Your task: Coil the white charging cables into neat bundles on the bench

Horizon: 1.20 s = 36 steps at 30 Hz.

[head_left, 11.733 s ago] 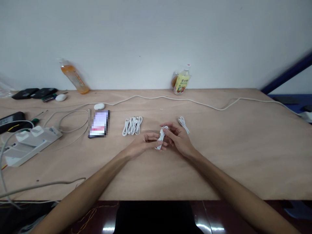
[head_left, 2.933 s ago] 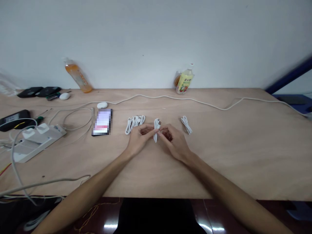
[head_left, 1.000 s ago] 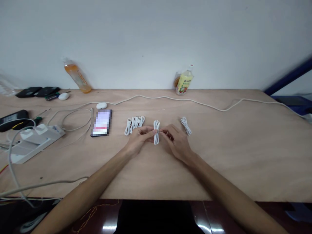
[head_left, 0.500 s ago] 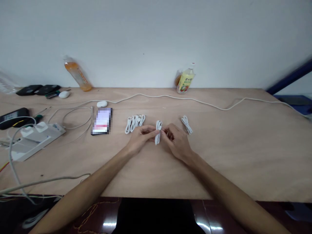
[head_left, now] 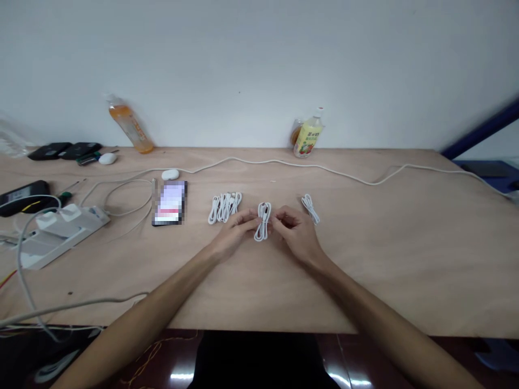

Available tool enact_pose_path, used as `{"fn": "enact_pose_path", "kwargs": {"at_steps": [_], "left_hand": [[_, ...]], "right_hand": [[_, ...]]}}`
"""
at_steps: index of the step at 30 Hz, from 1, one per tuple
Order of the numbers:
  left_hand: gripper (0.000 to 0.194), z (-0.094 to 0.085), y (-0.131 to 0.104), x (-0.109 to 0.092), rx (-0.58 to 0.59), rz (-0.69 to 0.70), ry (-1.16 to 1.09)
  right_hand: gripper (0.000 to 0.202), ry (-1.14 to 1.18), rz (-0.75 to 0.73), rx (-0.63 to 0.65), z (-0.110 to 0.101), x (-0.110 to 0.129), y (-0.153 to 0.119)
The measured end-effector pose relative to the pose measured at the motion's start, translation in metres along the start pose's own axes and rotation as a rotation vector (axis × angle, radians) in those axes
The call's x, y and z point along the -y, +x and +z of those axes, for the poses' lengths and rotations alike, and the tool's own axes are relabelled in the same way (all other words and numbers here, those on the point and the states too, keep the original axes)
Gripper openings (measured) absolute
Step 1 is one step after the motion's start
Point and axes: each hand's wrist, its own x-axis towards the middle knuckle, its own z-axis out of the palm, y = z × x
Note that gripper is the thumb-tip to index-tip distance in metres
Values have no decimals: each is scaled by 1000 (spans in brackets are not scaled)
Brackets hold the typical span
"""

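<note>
Got the coiled cable (head_left: pixel 264 221) pinched mid-length in the left hand (head_left: pixel 234 231), prob to keep loops tidy, with the right hand (head_left: pixel 299 233) bunched just beside it (can't tell if gripping), between the bundled cables (head_left: pixel 224 208) and a lone cable (head_left: pixel 310 208), likely spaced to avoid mix-ups.

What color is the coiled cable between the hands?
The coiled cable is white, seen best in the head view.

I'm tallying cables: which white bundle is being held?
The middle bundle, in the left hand; the grouped bundles and lone right bundle lie on the table.
</note>
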Motion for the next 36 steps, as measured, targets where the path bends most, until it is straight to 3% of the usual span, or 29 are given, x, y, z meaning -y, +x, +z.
{"fn": "enact_pose_path", "kwargs": {"at_steps": [7,16,24,26,33,36], "left_hand": [[37,2,0,-1,41,-118,-223],[54,6,-5,-11,165,-189,-189],[97,2,-5,-11,329,-243,-69],[100,3,-7,-13,389,-273,-50],[102,6,-14,-21,596,-444,-49],[95,5,-12,-20,548,-428,-70]], "right_hand": [[18,-131,-151,-51,2,6,-5],[22,111,53,52,6,1,-5],[29,293,222,147,7,3,-3],[30,346,237,156,9,3,-2],[42,412,287,89,10,7,-1],[43,433,245,-24,7,8,1]]}}
